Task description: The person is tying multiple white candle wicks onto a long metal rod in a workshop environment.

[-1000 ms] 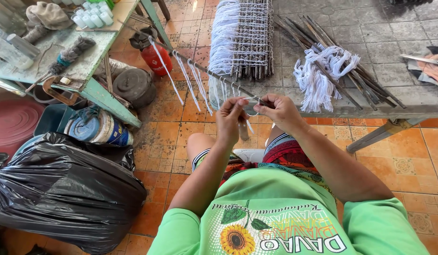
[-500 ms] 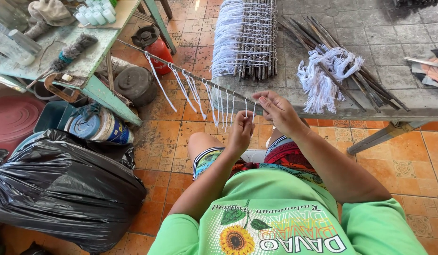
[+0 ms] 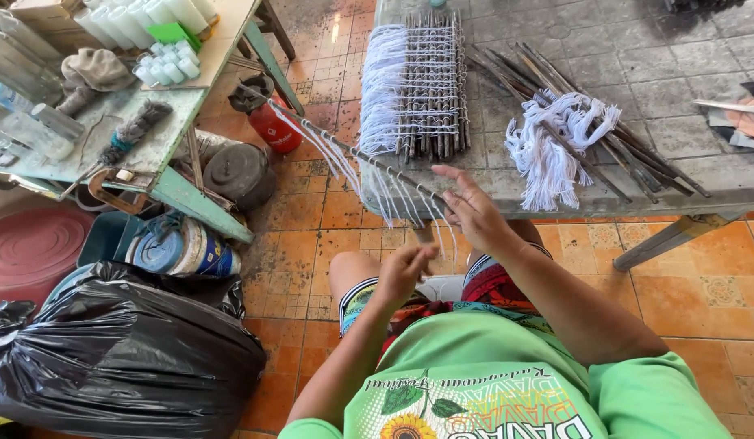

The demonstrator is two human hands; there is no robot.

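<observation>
A thin stick [image 3: 352, 150] strung with hanging white strings [image 3: 409, 199] slanted from the table [image 3: 637, 73] edge toward the red gas canister [image 3: 275, 126]. Your right hand [image 3: 470, 211] gripped its near end, fingers partly spread. Your left hand [image 3: 405, 272], which had pinched a string half a second earlier, had dropped toward your lap, fingers curled; I could not tell whether it held anything. A woven mat of sticks [image 3: 421, 85] lay on the table.

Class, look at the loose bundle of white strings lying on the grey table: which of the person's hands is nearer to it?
Right. The right hand holds the thin stick at the table edge, just left of the white string bundle. The left hand sits lower, over the lap, farther away.
</observation>
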